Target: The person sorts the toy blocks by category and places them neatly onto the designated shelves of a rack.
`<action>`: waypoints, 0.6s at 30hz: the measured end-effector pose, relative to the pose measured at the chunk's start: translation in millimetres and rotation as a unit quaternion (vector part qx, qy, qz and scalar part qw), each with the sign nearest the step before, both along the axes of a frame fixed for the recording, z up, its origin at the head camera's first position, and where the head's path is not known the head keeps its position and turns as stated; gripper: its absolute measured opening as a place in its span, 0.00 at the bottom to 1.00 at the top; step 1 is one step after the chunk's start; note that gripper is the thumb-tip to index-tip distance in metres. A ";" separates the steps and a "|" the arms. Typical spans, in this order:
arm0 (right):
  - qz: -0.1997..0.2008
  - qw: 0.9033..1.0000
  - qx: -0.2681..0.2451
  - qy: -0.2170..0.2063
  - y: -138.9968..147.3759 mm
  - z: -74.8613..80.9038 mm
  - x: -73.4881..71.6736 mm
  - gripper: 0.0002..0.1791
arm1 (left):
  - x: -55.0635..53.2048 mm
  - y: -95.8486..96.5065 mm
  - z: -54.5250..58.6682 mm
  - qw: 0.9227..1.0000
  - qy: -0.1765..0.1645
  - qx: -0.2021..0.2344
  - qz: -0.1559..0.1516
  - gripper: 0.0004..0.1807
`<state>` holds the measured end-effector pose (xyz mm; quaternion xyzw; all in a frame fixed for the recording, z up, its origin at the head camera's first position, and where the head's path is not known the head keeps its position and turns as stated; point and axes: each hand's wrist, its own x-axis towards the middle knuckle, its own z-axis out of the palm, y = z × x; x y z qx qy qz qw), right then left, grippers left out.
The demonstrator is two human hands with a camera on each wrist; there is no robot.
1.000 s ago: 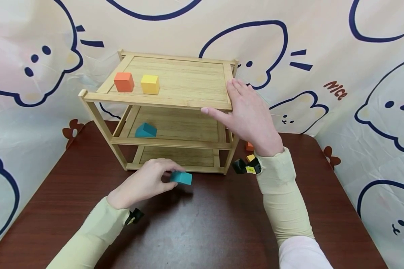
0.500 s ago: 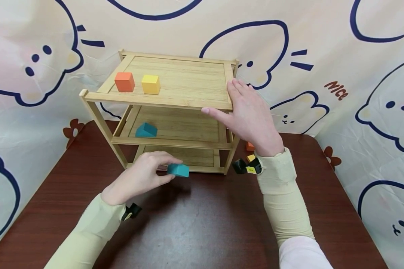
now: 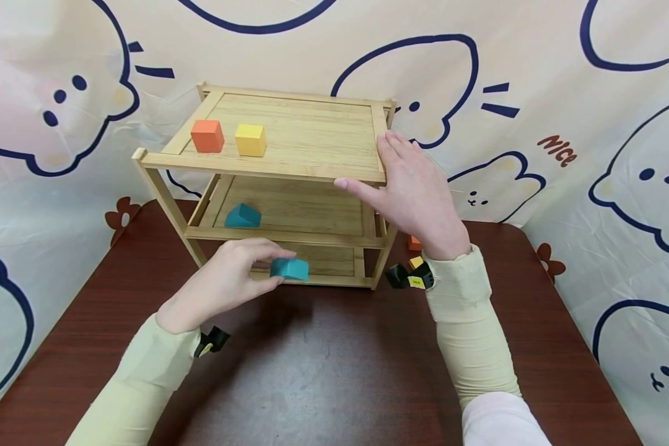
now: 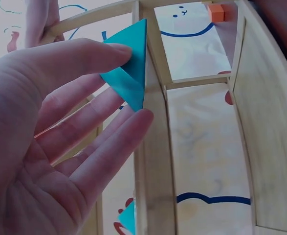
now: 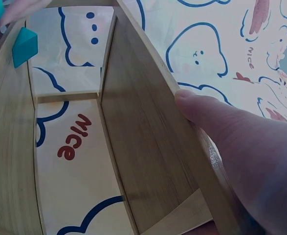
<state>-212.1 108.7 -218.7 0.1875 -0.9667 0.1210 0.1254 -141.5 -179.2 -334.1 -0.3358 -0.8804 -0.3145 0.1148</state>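
Note:
My left hand (image 3: 223, 275) pinches a teal triangular block (image 3: 290, 269) between thumb and fingers, in front of the lower part of a three-tier wooden shelf (image 3: 312, 127). The left wrist view shows the thumb pressed on the face of this block (image 4: 137, 58). My right hand (image 3: 418, 192) rests on the right end of the top tier, its thumb along the front edge. A second teal triangular block (image 3: 243, 215) lies on the middle tier at the left. On the top tier, an orange cube (image 3: 207, 136) and a yellow cube (image 3: 250, 140) stand side by side, slightly apart.
Beyond the shelf's right side, an orange block (image 3: 414, 243) and a yellow block (image 3: 416, 262) are on the dark wooden table (image 3: 334, 371), partly hidden by my right wrist. A printed cloth (image 3: 290, 56) encloses the table at the back and sides.
My left hand has risen and shifted a little left with the teal block, from near the table toward the height of the middle tier. The right hand stays in place.

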 end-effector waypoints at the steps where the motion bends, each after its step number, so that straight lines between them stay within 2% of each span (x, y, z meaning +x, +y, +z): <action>1: 0.000 1.000 0.000 0.000 -0.1 0.0 0.0 0.61 | -0.4 -0.6 1.1 1.000 0.003 -0.001 0.002 0.21; 18: -0.001 1.000 0.001 0.000 -0.3 -0.2 0.6 0.61 | -14.0 -1.7 22.4 1.000 0.021 0.005 0.006 0.20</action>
